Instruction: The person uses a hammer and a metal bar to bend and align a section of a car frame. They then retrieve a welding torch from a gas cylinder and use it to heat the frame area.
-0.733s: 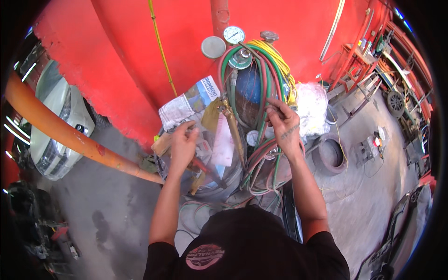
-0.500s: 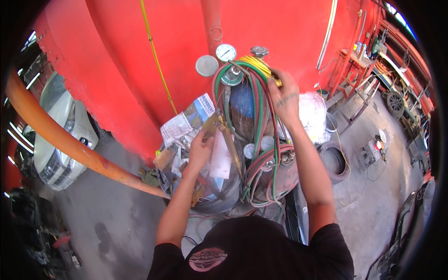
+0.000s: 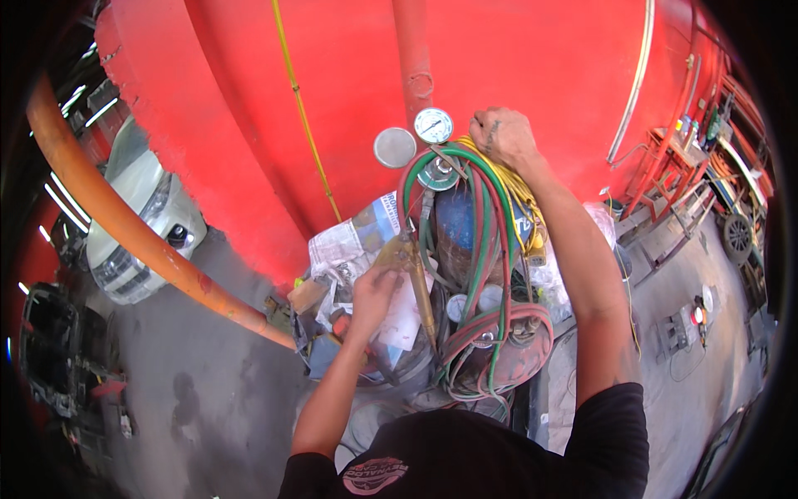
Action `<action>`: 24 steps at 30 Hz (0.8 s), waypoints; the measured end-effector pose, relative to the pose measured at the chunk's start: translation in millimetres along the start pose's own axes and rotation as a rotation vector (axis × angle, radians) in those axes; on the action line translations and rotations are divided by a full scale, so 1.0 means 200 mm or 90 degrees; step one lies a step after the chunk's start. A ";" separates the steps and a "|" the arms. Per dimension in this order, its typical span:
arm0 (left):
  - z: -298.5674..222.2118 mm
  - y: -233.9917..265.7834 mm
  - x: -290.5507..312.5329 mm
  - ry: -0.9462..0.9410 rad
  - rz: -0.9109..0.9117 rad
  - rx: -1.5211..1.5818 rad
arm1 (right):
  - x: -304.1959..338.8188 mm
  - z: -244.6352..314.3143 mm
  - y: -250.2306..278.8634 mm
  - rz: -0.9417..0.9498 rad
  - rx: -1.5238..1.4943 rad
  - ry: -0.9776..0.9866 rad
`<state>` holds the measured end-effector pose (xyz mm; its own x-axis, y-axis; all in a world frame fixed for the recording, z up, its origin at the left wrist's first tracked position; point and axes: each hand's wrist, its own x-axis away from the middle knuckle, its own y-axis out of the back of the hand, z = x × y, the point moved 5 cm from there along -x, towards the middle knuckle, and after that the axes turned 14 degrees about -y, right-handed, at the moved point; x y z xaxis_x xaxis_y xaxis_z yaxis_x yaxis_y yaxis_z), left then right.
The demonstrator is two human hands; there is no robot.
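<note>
White car (image 3: 140,176) far left; orange pipe (image 3: 199,287) slants across in front. Left hand (image 3: 376,293): fingers bent, just beside the brass torch (image 3: 423,295); cannot tell whether they grip it. Torch stands tilted, left of the blue tank (image 3: 454,223). White dial (image 3: 433,125) above tank; red and green hoses (image 3: 480,200) loop over it. Right hand (image 3: 507,137): fingers curled above the yellow cord (image 3: 517,198); what lies under them is hidden, grip cannot be told.

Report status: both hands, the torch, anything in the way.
Left hand at brass torch, contact unclear. Right hand beside pressure gauge, fingers curled, grip hidden. Green and red hoses draped across blue cylinder.
</note>
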<state>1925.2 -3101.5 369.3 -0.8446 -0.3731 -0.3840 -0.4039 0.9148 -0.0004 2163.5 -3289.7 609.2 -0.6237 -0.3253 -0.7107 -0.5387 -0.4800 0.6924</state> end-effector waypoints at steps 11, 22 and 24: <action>0.06 -0.02 0.07 0.034 -0.057 0.023 | -0.02 -0.02 0.01 0.026 -0.033 0.083; 0.08 0.00 0.13 0.026 -0.096 0.024 | -0.02 -0.03 0.06 0.204 -0.121 0.071; 0.06 -0.01 0.13 0.027 -0.087 0.008 | 0.00 -0.03 0.07 0.214 -0.141 0.053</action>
<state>1907.6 -3111.3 348.8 -0.7967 -0.4997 -0.3398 -0.5113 0.8572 -0.0617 2160.0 -3301.2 618.2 -0.6914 -0.5541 -0.4637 -0.1721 -0.4970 0.8505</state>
